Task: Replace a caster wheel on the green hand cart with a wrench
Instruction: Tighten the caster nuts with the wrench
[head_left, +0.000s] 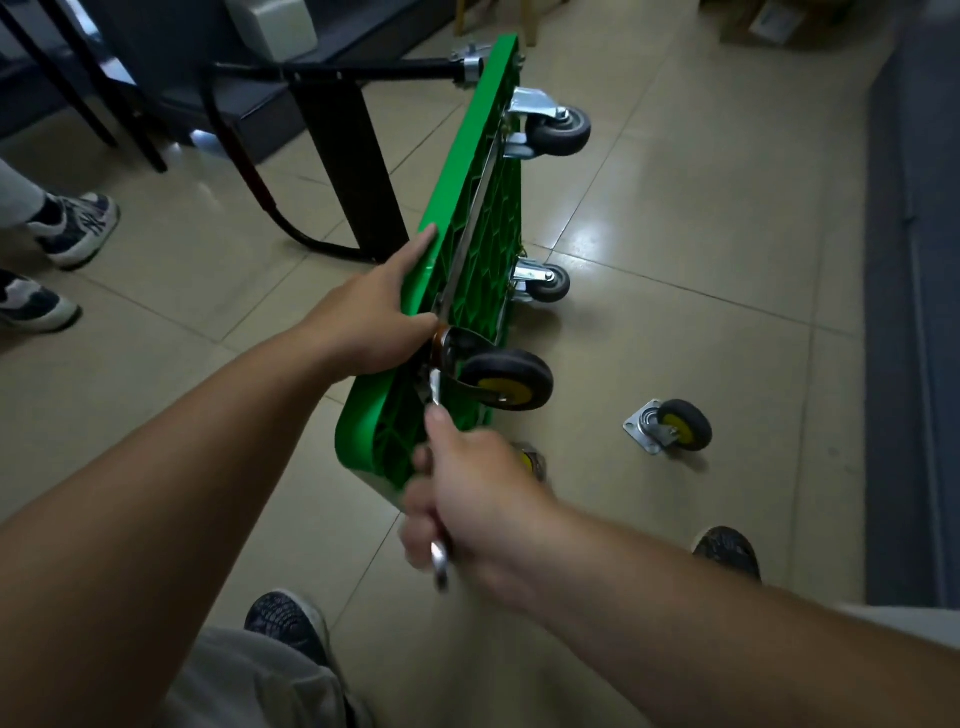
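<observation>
- The left hand (374, 317) grips the upper edge of the green hand cart (467, 218), fingers wrapped over it; the cart stands on its side on the floor.
- The right hand (467, 499) is clenched around the wrench (435, 387), whose head sits at the base of the yellow-hubbed caster wheel (506, 379).
- A loose caster (670, 426) lies on the tiles nearby.

Single head-worn wide-angle view, looking forward and steeply down.

Camera faces the glossy beige tiled floor (675, 208). Both bare forearms enter from the bottom edge. The right hand (467, 499) gripping a silver metal wrench (440, 561) sits nearest the lens and is slightly blurred. The left hand (374, 322), a little farther, grips the rim of the green plastic hand cart (467, 171), which runs up frame centre into middle distance. The wearer's dark mesh shoes (283, 618) lie at the bottom, almost beneath the camera. Straight tile lines bow toward the edges.
</observation>
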